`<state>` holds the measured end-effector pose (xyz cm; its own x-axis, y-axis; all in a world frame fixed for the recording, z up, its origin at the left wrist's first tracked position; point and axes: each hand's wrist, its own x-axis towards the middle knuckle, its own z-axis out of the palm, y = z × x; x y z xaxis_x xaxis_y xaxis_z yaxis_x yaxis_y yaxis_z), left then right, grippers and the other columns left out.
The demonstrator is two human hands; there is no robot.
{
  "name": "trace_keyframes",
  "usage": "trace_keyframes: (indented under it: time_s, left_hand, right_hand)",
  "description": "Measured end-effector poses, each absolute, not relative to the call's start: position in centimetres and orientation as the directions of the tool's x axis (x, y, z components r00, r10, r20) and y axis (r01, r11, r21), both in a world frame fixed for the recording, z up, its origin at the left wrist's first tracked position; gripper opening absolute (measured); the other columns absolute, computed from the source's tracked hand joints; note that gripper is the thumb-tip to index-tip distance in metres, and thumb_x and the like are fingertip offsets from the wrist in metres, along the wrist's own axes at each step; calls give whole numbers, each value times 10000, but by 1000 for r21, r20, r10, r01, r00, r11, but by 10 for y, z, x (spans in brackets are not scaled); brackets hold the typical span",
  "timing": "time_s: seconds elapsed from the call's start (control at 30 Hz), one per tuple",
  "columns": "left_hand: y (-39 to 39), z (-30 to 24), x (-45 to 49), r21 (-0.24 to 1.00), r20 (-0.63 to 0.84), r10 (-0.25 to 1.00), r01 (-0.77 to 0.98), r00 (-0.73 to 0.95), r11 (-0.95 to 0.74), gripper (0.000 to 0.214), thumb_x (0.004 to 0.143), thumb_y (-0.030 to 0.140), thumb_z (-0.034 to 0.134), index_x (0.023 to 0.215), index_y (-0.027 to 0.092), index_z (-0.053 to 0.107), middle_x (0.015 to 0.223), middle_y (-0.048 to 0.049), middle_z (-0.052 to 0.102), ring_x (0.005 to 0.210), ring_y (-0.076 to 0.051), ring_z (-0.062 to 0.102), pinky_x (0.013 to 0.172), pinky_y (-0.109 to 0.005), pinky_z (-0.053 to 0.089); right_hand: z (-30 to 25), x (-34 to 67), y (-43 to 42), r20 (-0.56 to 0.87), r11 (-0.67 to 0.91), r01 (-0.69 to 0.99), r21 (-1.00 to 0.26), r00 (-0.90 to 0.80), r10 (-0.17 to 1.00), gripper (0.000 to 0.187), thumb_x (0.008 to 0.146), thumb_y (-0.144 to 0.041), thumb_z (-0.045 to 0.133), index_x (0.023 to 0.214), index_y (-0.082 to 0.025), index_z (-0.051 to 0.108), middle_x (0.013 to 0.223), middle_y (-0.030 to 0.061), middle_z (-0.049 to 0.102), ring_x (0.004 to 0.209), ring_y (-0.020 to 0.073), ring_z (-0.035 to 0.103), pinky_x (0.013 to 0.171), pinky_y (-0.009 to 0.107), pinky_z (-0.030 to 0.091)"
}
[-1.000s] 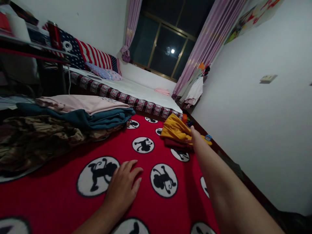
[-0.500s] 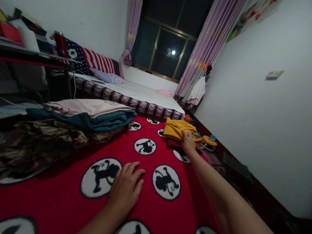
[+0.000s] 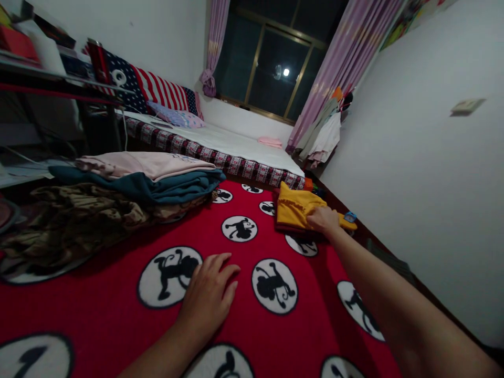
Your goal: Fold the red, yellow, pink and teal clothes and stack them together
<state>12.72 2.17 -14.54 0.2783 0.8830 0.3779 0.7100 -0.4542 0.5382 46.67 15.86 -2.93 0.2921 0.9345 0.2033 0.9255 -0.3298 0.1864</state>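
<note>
My left hand (image 3: 208, 294) lies flat and open on the red blanket (image 3: 118, 315) with black-and-white monkey circles. My right arm stretches far forward, and my right hand (image 3: 323, 219) rests on a folded yellow garment (image 3: 293, 209) near the blanket's far right corner. The fingers curl over the yellow cloth's near edge. A dark red folded piece (image 3: 287, 229) shows under the yellow one.
A stack of folded clothes sits at the left: pink (image 3: 145, 163) on teal (image 3: 165, 189) on a camouflage-patterned piece (image 3: 74, 220). Beyond it are a second bed (image 3: 236, 149), a dark window (image 3: 271, 63) with purple curtains and hanging clothes (image 3: 323, 139). A white wall (image 3: 413, 157) runs along the right.
My right hand has drawn back onto the yellow garment's near edge and pressed it flatter. The left hand has stayed flat on the blanket. The camera has shifted slightly.
</note>
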Motion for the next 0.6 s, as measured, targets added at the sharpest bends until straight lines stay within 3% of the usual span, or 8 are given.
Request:
trace_keyframes:
  time_s: [0.1,0.17,0.23,0.3,0.4,0.5,0.6]
  left_hand:
    - [21,-145,127,529,384,880,715,279,-458,257,845,194,556,1052,291,674,1277,-40,578,1182,-266,494,977,-478,406]
    - [21,-145,127,523,385,879,718,280,-458,259,847,192,552,1053,290,674,1277,-39,578,1179,-263,496,975,-471,412]
    - [20,-144,126,517,382,879,722,286,-460,263,854,192,543,1061,291,672,1281,-35,576,1180,-260,496,974,-466,416]
    - [19,-144,126,513,378,879,725,290,-459,267,857,195,541,1067,295,670,1284,-32,575,1183,-258,494,973,-465,418]
    - [19,-143,125,510,371,883,731,288,-453,268,855,199,545,1068,304,669,1287,-28,575,1185,-261,495,969,-473,419]
    - [19,-143,126,514,369,884,730,286,-450,269,851,202,550,1070,307,667,1289,-26,575,1189,-263,494,972,-480,416]
    - [20,-143,126,524,361,889,727,282,-444,272,848,209,556,1075,312,665,1291,-24,574,1193,-268,493,978,-493,409]
  right_hand:
    - [-35,446,172,301,-123,973,196,59,952,428,856,-414,485,1210,-232,641,1296,93,594,1197,298,510,991,390,366]
    - [-43,435,183,312,-21,983,183,-38,949,587,829,-537,519,1338,-244,529,1381,107,515,1181,312,514,959,398,404]
    - [-54,427,195,298,-38,989,144,-7,955,719,792,-609,546,1420,-283,420,1473,123,399,1201,346,493,927,434,432]
    - [-64,421,207,289,-111,990,92,80,954,707,801,-593,546,1435,-323,386,1538,113,293,1262,374,433,935,479,429]
    - [-74,416,221,252,-134,990,36,121,960,592,851,-563,488,1401,-351,431,1582,52,216,1369,390,285,1030,590,320]
    - [-80,412,229,261,-174,984,-28,175,949,632,879,-640,383,1445,-359,365,1600,31,162,1418,409,157,1051,702,173]
    - [-82,407,235,225,-270,960,-70,279,934,710,842,-643,465,1474,-364,301,1603,47,136,1421,429,110,1026,723,190]
